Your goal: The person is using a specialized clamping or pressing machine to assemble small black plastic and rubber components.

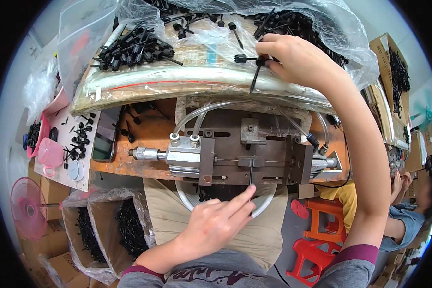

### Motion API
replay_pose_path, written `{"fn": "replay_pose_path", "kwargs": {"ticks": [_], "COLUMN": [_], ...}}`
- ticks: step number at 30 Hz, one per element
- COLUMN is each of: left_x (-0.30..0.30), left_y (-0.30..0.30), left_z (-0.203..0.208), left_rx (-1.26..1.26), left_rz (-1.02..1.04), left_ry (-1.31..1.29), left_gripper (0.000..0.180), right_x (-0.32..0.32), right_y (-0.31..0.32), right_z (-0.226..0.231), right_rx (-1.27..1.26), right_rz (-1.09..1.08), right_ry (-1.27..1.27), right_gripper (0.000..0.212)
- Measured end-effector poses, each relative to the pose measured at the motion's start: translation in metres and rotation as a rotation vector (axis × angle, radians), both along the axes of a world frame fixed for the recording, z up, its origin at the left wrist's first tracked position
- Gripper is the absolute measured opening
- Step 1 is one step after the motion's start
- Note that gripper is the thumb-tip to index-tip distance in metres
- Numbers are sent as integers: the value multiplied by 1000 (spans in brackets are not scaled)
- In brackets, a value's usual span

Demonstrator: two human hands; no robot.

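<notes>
At 6 o'clock of the pneumatic clamping fixture (273, 146): left hand (218, 218), index tip seemingly against the black shaft (252, 176) in it; thumb hidden, can't tell grip. Looks like the seating step. Tabletop (122, 163) near edge meets the lap (165, 211); hand room is there. Hoses (201, 108) arch at 11 and 1. Farther, 12–1: right hand (293, 57), fingers pinched on a black-headed shaft (255, 80). Next move likely needs clearance over the film-wrapped ledge (177, 79) and hoses.
</notes>
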State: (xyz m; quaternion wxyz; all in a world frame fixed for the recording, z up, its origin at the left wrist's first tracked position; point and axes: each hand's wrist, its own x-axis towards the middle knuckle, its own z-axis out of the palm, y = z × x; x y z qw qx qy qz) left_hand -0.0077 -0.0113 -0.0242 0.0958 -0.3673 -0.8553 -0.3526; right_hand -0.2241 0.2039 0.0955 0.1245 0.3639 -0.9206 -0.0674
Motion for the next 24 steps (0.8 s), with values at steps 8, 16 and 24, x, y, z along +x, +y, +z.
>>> {"fn": "replay_pose_path", "kwargs": {"ticks": [8, 16, 24], "left_x": [4, 3, -3], "left_y": [-9, -7, -19], "left_z": [9, 11, 29], "left_rx": [117, 410, 785], "left_rz": [-72, -65, -68], "left_ry": [-43, -130, -717], "left_gripper": [38, 48, 42], "right_x": [16, 71, 188], "right_y": [34, 24, -13], "right_z": [6, 5, -73], "right_rx": [-462, -721, -357], "right_rz": [-37, 8, 362], "right_ry": [140, 506, 433], "right_gripper": [13, 11, 15]}}
